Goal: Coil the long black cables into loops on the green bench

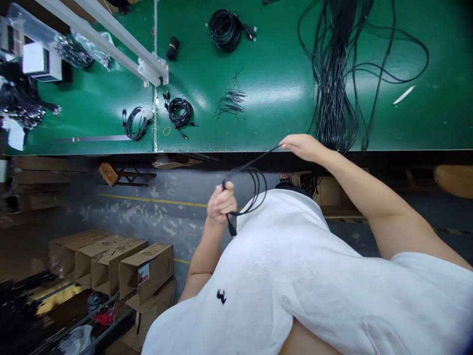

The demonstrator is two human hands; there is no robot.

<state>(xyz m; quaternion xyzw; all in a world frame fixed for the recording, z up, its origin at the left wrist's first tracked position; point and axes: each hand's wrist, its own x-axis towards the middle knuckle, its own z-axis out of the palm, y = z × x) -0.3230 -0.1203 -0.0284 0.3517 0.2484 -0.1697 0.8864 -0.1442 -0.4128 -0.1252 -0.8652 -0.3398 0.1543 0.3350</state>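
Observation:
My left hand (pixel 221 202) is closed around a black cable (pixel 263 190), in front of my white shirt and off the table's near edge. Several loose loops hang from its right side, and a dark connector (pixel 231 228) pokes out below the fist. From the left hand a stretch of the same cable runs up to my right hand (pixel 302 147), whose fingertips pinch it at the table edge. Close by the right hand, a large bundle of long black cables (pixel 334 98) lies on the green table (pixel 273 74) and reaches its front edge.
Coiled cables (pixel 180 112) and a bigger coil (pixel 224 30) lie on the table. Short black ties (pixel 232 102) are piled mid-table, with a white pen-like tool (pixel 404 95) far right. A grey metal post (pixel 111 44) stands left. Cardboard boxes (pixel 146 268) sit on the floor.

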